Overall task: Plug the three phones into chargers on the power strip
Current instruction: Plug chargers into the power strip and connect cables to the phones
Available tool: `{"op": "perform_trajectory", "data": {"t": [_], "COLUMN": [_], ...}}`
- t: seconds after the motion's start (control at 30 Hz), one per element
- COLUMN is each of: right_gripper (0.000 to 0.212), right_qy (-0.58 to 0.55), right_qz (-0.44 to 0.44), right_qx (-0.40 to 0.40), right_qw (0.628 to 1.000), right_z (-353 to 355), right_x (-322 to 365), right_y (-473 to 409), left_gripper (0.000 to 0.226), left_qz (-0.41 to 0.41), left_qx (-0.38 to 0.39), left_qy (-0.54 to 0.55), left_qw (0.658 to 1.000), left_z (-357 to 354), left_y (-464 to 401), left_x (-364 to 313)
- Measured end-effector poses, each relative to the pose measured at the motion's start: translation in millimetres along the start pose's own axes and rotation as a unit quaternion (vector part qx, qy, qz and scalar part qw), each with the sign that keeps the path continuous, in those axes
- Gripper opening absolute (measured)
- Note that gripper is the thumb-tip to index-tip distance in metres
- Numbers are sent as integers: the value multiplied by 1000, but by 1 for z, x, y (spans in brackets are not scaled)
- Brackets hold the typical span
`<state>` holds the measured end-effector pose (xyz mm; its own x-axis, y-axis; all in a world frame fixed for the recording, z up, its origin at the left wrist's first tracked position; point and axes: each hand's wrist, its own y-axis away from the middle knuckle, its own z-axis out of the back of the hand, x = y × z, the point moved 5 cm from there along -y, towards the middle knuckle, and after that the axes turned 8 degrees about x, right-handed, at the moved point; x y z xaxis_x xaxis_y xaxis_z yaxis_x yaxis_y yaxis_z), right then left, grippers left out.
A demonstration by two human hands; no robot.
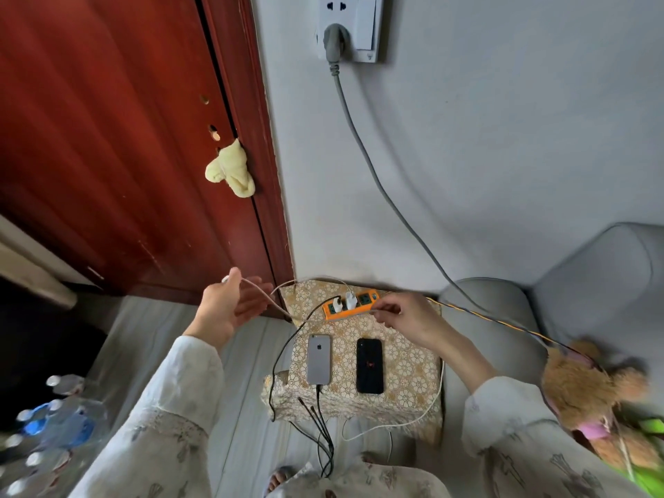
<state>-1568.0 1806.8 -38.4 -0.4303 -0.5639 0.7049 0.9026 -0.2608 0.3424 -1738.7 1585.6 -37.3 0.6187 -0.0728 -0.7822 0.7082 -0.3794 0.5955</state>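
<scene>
An orange power strip (350, 307) lies at the back of a small stand covered in floral cloth (406, 368), with two white chargers (346, 300) plugged in. A silver phone (318, 359) lies face down with a black cable (287, 350) in its bottom end. A black phone (369, 365) lies beside it, unplugged. My left hand (226, 310) is raised left of the stand, pinching the end of a white cable (267, 298) between thumb and fingers. My right hand (406, 318) pinches a thin cable end just in front of the strip.
A grey cord (377, 181) runs from the wall socket (346, 26) down toward the sofa (575, 292). A plush toy (593, 386) lies on the sofa at right. Water bottles (54, 425) stand at lower left. A red door (125, 138) is behind.
</scene>
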Motion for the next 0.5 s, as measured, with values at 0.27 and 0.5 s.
{"op": "perform_trajectory", "data": {"t": [0.27,0.5], "right_gripper": [19,15], "right_qy": [19,22], "right_qz": [97,92], "right_qx": [-31,-15], "right_qw": [995,995], "right_z": [0,-1], "right_x": [47,48], "right_y": [-15,-14], "left_gripper": [32,20], "left_qz": [-177,-182], "left_qx": [58,247], "left_qy": [-554,-447], "left_qw": [811,840], "left_z": [-51,-74], "left_y": [21,32], "left_x": [-9,21]}}
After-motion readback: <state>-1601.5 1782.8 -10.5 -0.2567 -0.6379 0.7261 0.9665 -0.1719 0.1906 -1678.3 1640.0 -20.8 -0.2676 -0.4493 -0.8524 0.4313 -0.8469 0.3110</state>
